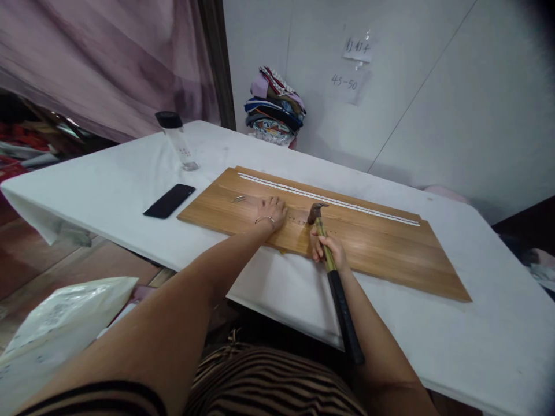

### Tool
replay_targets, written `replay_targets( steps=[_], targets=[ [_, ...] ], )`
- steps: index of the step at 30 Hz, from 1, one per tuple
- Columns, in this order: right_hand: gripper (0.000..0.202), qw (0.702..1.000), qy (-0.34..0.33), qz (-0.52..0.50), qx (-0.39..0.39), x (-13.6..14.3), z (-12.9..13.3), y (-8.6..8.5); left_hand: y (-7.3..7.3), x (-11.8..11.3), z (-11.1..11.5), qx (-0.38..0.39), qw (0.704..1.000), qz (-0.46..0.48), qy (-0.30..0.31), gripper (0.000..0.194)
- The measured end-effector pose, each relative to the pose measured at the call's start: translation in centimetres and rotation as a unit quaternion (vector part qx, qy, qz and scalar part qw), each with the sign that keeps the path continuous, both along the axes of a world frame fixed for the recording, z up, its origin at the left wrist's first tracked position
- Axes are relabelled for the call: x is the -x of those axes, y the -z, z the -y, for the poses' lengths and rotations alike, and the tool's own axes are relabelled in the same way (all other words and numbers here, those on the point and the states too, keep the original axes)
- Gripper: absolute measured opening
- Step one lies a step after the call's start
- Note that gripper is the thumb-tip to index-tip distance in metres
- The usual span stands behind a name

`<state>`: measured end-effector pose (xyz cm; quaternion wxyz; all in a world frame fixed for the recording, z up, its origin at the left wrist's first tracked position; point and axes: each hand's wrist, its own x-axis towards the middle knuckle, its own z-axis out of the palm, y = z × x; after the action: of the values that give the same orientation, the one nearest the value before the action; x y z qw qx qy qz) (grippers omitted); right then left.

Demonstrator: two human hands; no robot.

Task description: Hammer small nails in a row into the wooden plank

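Gripping hammer [329, 254] in right hand [328, 249] | left hand [272, 211] open, flat on board [373, 245]

This looks like a makeshift work corner in a plain room, not a real workshop. The table [130, 173] under the hands is covered with a white cloth, and a wood board [381, 248] lies on it. Beyond the right hand [328, 249], handwritten paper notes [358, 51] are taped on the bare white wall. Beyond the left hand [272, 210], folded clothes [274, 110] are piled in the corner next to a pinkish curtain [108, 63]. Left of that hand stand a bottle [177, 140] and a phone [169, 200].
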<state>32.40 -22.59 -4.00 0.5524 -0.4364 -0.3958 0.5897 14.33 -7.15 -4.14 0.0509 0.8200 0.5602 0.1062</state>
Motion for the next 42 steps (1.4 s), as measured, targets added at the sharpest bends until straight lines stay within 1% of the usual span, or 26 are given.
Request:
replay_targets(
  steps=[8,19,26,38,42],
  targets=[
    [0.037,1.0,-0.007,0.002,-0.005,-0.17,-0.04,0.29,-0.24,-0.04,0.15,0.007,1.0,0.0,-0.003,0.042],
    [0.037,1.0,-0.008,0.0,-0.002,0.01,0.04,0.01,0.6,0.02,-0.43,-0.003,1.0,0.006,-0.001,0.041],
    [0.039,1.0,-0.001,0.001,-0.002,-0.15,-0.03,0.15,0.42,-0.04,-0.28,-0.007,1.0,-0.01,-0.001,0.04],
    [0.037,1.0,-0.013,0.001,-0.011,-0.21,-0.08,0.31,0.12,-0.05,-0.15,-0.006,1.0,-0.012,-0.001,0.039],
    [0.038,1.0,-0.007,-0.001,-0.009,-0.25,-0.16,0.51,0.05,-0.07,-0.05,-0.006,1.0,-0.013,-0.001,0.04]
  ],
)
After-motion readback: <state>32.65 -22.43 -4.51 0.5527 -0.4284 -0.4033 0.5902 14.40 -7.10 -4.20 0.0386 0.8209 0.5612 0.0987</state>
